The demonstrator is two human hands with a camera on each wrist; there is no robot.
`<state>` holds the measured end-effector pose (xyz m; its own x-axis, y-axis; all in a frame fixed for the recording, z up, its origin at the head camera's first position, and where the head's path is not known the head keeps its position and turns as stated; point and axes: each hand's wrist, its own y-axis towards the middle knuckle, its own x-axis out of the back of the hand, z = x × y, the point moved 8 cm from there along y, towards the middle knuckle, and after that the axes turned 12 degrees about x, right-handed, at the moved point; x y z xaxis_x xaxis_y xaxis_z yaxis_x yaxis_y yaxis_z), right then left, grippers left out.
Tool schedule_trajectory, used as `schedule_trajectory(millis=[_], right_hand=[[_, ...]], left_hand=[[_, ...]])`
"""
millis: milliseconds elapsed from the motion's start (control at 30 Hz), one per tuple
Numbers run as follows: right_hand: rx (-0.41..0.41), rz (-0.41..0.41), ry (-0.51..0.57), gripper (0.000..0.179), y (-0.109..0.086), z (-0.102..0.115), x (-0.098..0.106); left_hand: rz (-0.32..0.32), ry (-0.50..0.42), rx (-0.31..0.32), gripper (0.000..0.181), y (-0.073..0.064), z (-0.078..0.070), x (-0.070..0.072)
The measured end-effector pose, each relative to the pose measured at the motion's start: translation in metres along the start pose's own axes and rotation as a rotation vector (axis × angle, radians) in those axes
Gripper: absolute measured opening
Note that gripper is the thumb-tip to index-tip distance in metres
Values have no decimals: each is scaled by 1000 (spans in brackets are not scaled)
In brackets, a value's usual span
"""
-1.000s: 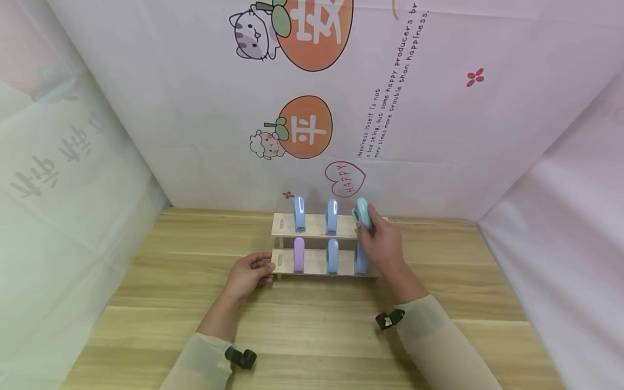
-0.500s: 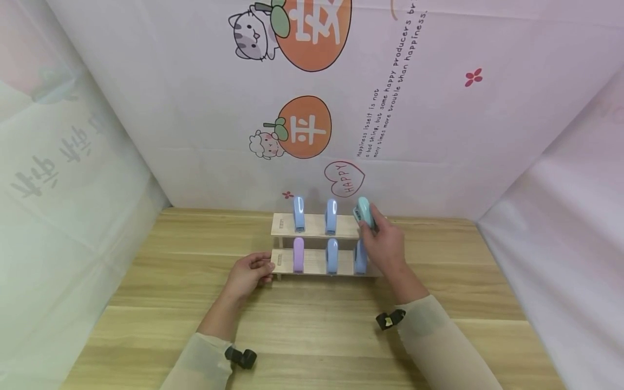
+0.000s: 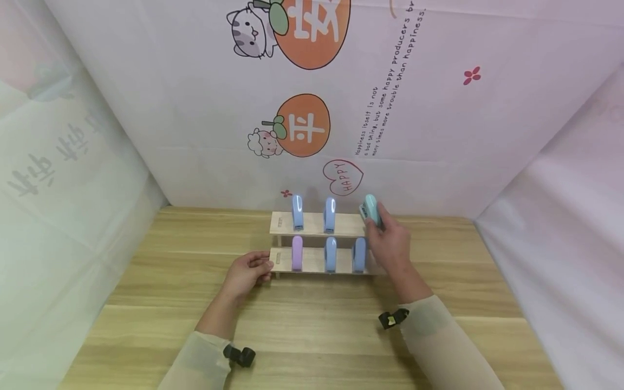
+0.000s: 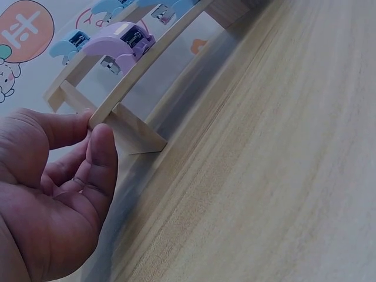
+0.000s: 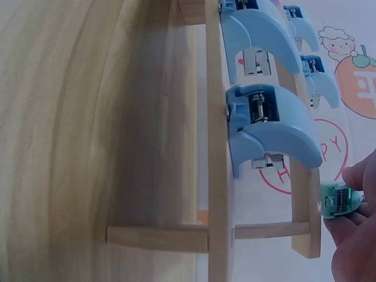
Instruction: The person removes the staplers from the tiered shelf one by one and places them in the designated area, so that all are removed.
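Observation:
A two-tier wooden rack (image 3: 314, 223) stands at the back of the table. My left hand (image 3: 246, 275) pinches the left end of its lower shelf (image 4: 126, 87) between thumb and fingers. A mint-green stapler (image 3: 371, 208) is gripped in my right hand (image 3: 394, 242) at the right end of the upper shelf; whether it touches the wood I cannot tell. Two blue staplers, a left one (image 3: 298, 212) and a middle one (image 3: 329, 215), stand on that shelf. Below them are a purple stapler (image 3: 297, 253), a blue stapler (image 3: 330, 254) and another blue stapler (image 3: 358, 254).
A printed white cloth (image 3: 419, 179) hangs right behind the rack, with further cloth on both sides. The wood-grain table (image 3: 312, 325) extends in front of the rack and to its left and right.
My right hand has shifted a little to the right with the mint-green stapler, along the upper shelf. My left hand keeps its hold on the rack, and the other staplers stay put.

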<state>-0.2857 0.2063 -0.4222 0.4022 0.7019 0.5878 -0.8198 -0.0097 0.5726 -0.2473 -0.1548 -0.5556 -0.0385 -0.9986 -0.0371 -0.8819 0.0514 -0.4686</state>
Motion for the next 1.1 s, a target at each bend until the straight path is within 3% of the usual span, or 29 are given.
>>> schedule_trajectory(millis=[633, 1100], right_hand=[[75, -132, -3, 49, -1, -7, 21], [64, -154, -22, 49, -5, -19, 33]], left_hand=[[4, 10, 5, 43, 0, -2, 0], [-13, -4, 14, 43, -1, -1, -1]])
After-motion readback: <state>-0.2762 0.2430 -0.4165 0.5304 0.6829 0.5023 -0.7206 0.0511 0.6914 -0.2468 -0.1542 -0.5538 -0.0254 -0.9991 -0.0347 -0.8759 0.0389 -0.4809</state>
